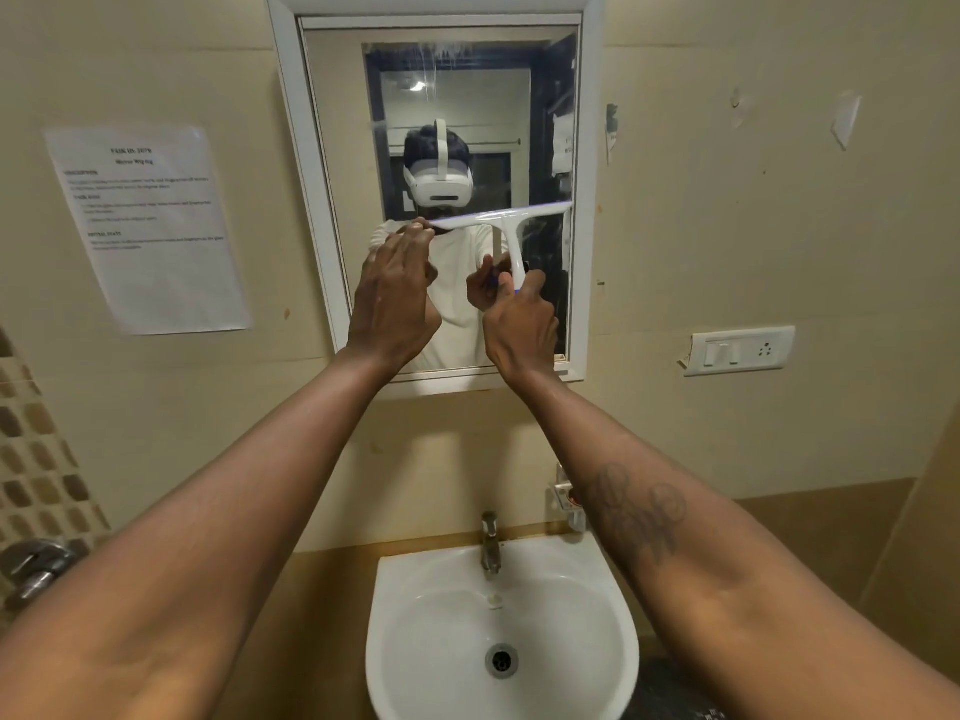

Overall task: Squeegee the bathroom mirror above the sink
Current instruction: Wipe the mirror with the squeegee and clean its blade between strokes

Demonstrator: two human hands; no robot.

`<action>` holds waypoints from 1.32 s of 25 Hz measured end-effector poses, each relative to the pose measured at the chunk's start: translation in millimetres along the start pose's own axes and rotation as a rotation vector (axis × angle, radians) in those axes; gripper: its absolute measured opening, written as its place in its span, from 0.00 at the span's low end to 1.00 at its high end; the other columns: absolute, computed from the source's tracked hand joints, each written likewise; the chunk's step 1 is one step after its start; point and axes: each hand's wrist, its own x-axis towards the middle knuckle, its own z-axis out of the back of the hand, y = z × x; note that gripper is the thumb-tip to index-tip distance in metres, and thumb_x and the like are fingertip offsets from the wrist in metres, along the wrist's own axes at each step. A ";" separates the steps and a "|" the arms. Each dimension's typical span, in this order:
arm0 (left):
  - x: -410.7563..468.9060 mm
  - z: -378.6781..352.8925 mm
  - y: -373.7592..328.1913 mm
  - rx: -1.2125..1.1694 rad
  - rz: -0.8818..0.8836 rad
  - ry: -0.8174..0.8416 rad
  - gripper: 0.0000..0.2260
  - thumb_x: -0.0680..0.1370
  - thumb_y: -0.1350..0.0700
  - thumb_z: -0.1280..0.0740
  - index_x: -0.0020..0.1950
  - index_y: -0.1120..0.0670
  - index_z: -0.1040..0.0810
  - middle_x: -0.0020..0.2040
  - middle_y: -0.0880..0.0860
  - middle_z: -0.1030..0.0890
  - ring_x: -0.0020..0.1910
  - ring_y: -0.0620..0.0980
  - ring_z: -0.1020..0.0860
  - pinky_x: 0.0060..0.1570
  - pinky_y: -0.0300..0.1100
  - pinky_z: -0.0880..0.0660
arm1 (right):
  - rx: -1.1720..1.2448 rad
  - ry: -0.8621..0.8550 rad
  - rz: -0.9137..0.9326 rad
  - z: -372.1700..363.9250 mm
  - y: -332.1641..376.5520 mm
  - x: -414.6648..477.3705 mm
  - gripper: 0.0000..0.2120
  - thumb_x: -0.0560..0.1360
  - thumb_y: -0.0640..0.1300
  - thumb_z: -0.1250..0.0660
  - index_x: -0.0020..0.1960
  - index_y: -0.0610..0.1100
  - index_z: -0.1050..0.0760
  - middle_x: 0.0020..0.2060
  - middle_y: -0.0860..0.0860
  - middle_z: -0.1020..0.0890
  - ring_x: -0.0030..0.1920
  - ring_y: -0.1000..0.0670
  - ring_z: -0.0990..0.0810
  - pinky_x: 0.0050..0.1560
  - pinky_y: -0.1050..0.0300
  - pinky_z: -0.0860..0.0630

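Note:
A white-framed mirror hangs on the beige wall above a white sink. A white T-shaped squeegee lies against the glass about halfway down, its blade nearly level and reaching to the mirror's right edge. My right hand is closed around the bottom of its handle. My left hand pinches the blade's left end with its fingertips. Streaks show on the upper glass. The mirror reflects a person in a white shirt wearing a white headset.
A printed paper sheet is taped to the wall left of the mirror. A switch-and-socket plate sits to the right. A metal tap stands at the sink's back edge, and a small holder is fixed beside it. Mosaic tiles at far left.

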 end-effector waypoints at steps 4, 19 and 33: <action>3.0 -5.6 3.4 0.004 -0.006 0.008 0.28 0.74 0.68 0.38 0.75 0.60 0.32 0.75 0.59 0.28 0.76 0.57 0.31 0.76 0.55 0.36 | 0.020 0.005 -0.020 -5.7 -2.9 1.5 0.17 0.86 0.55 0.46 0.66 0.44 0.35 0.45 0.44 0.20 0.44 0.39 0.18 0.39 0.44 0.23; -22.6 -16.5 13.1 -0.004 0.030 0.043 0.30 0.71 0.68 0.37 0.74 0.60 0.30 0.74 0.60 0.26 0.76 0.57 0.31 0.76 0.57 0.37 | -0.039 0.039 -0.085 -19.2 -34.6 -32.3 0.14 0.86 0.54 0.46 0.58 0.43 0.35 0.41 0.44 0.22 0.42 0.37 0.19 0.38 0.44 0.22; -56.1 -20.2 14.2 0.027 0.068 0.168 0.28 0.71 0.68 0.39 0.72 0.59 0.29 0.72 0.57 0.25 0.74 0.56 0.30 0.75 0.53 0.36 | -0.107 0.135 -0.208 -20.6 -84.7 -101.0 0.11 0.86 0.54 0.47 0.54 0.46 0.37 0.35 0.49 0.27 0.32 0.49 0.29 0.28 0.55 0.40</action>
